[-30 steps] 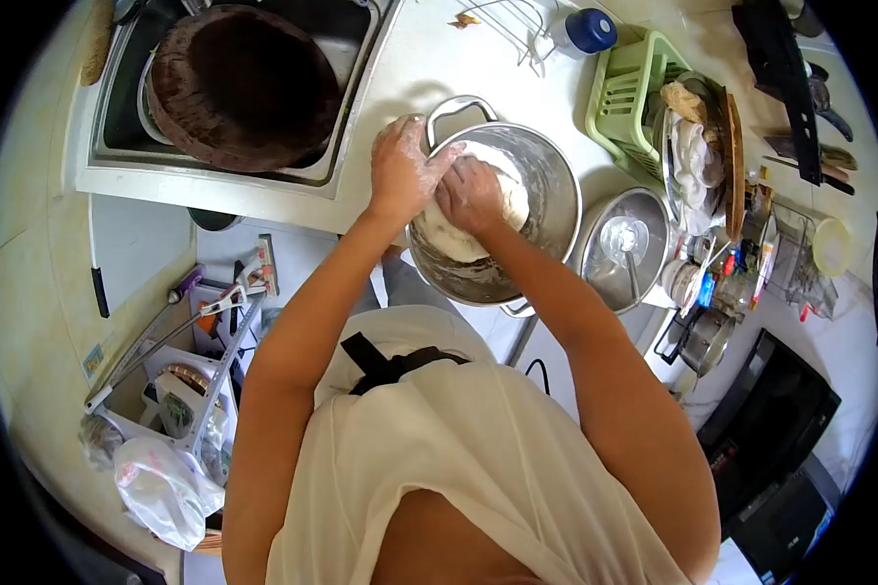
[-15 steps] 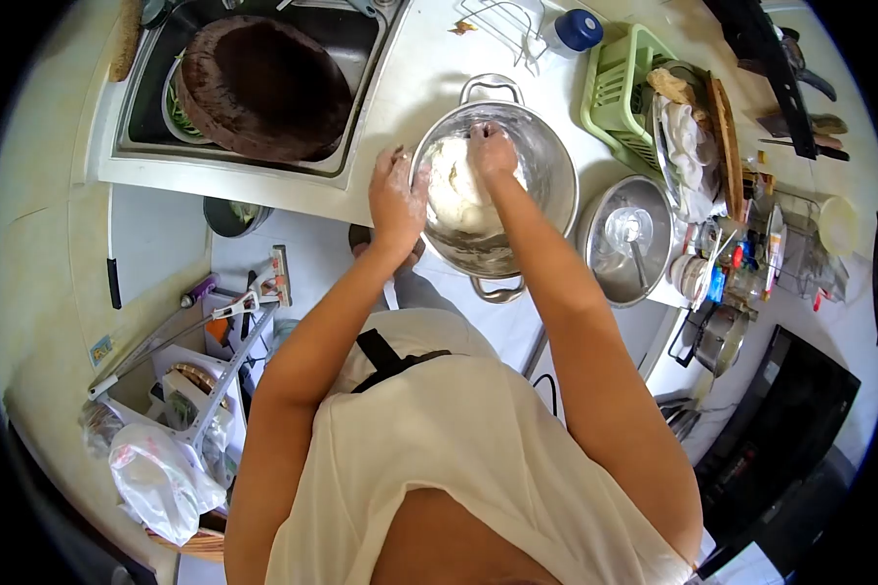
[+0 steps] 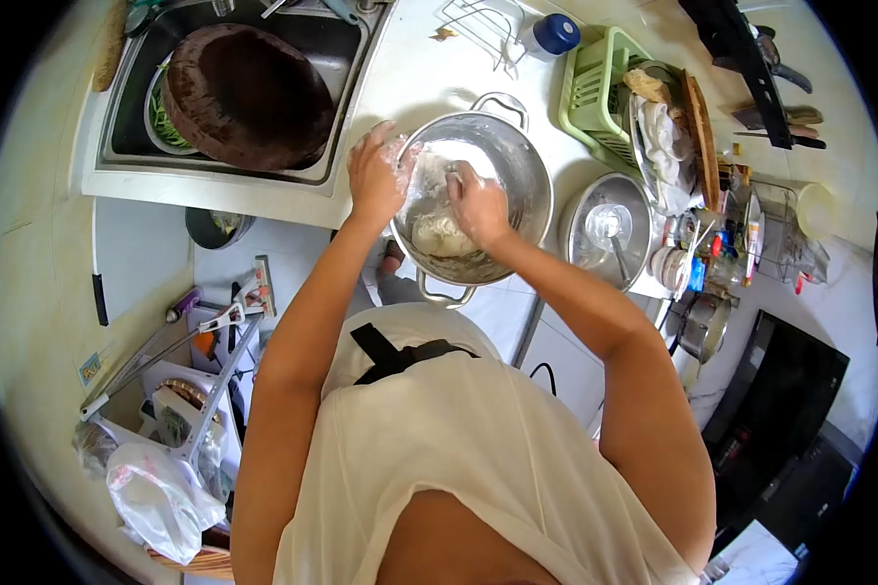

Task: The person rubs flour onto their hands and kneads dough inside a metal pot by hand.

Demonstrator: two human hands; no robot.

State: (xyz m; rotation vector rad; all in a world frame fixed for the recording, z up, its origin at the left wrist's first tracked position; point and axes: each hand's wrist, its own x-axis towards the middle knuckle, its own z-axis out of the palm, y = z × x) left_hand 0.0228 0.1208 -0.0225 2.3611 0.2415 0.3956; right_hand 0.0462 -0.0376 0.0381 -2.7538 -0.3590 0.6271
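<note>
A two-handled steel pot (image 3: 529,185) stands at the counter's front edge, with pale dough (image 3: 441,235) and loose white flour inside. My left hand (image 3: 377,175), dusted with flour, grips the pot's left rim, its fingers along the outer side. Inside the pot, my right hand (image 3: 480,209) is closed, its curled fingers at the dough's far edge. Part of the dough is hidden behind that hand. Just right of the pot stands a steel bowl (image 3: 580,219), in which a clear cup (image 3: 610,222) and a spoon (image 3: 620,261) lie.
On the left, a sink (image 3: 346,136) holds a large dark round board (image 3: 249,96) over a bowl of greens (image 3: 166,122). A green dish rack (image 3: 585,97) and a blue-lidded jar (image 3: 554,35) stand behind the pot. Knives (image 3: 795,122) hang at the right wall.
The pot has turned clockwise, so its handles lie at a different angle. The dough now sits nearer me. My right hand has moved from the far side toward the pot's middle.
</note>
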